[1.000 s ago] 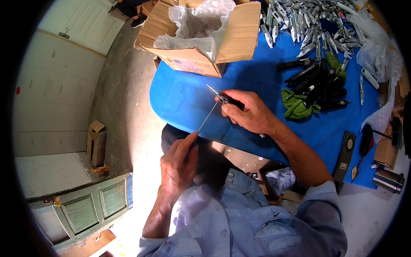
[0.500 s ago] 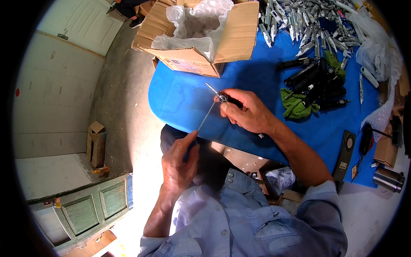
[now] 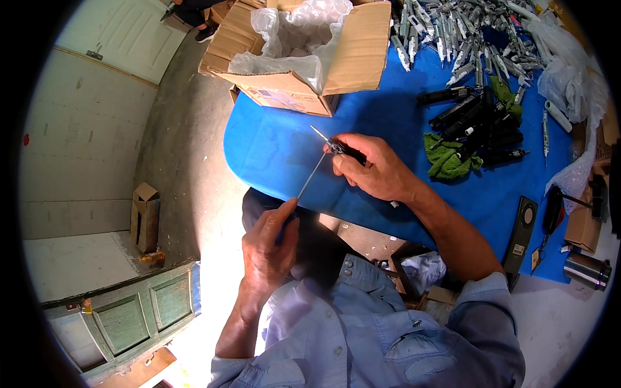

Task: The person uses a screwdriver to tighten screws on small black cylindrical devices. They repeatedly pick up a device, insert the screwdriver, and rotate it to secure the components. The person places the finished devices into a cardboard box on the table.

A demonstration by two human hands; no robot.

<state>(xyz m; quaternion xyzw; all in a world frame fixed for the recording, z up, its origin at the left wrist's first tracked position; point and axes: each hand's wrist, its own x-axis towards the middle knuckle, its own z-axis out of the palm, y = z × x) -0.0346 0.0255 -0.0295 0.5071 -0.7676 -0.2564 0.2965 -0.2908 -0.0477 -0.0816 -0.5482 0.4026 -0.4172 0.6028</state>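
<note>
My left hand (image 3: 268, 242) is closed around a screwdriver, its dark handle mostly hidden in the fingers. The long thin steel shaft (image 3: 311, 176) slants up and right, and its tip meets the black pen-shaped tool (image 3: 346, 150) near that tool's front end. My right hand (image 3: 375, 169) pinches this black tool above the table's near edge; a slim metal rod (image 3: 319, 134) sticks out of it toward the upper left. Several similar black tools (image 3: 488, 126) lie in a heap to the right, on and around a green cloth (image 3: 446, 158).
An open cardboard box (image 3: 356, 52) lined with clear plastic stands at the back of the blue-covered table (image 3: 265, 145). Many grey pen-shaped pieces (image 3: 453, 32) are piled at the far right, beside plastic wrap (image 3: 563, 71). A steel cylinder (image 3: 587, 270) lies at the right edge.
My left hand has shifted very slightly left. Otherwise both hands keep the same hold, with the shaft's tip still at the black tool.
</note>
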